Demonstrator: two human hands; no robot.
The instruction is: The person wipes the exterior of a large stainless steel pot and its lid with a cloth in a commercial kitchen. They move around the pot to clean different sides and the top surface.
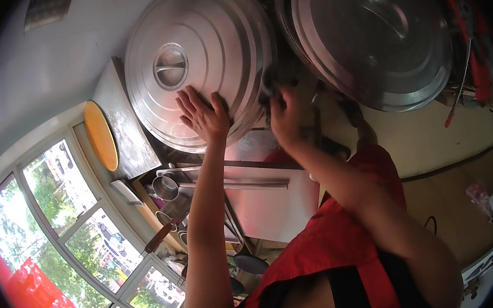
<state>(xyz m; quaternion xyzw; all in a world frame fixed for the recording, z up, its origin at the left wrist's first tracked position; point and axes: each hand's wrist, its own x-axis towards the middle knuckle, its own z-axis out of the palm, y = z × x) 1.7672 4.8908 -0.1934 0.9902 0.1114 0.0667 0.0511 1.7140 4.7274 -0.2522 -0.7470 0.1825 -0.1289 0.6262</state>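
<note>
A large round metal lid (219,46) with a recessed handle lies in front of me. My left hand (205,116) rests on it with fingers spread, just below the handle, holding nothing. At the lid's right edge, my right hand (285,115) grips a dark, crumpled cloth or scrubbing pad (277,78); its exact kind is hard to tell in the shadow. What the lid covers is hidden beneath it.
Another large metal lid (373,41) sits at the upper right. A metal panel (122,121) and a yellow round board (100,136) stand at the left by the window. Below are a small metal pot (165,188), a wooden-handled tool (159,238) and a steel cabinet front (272,200).
</note>
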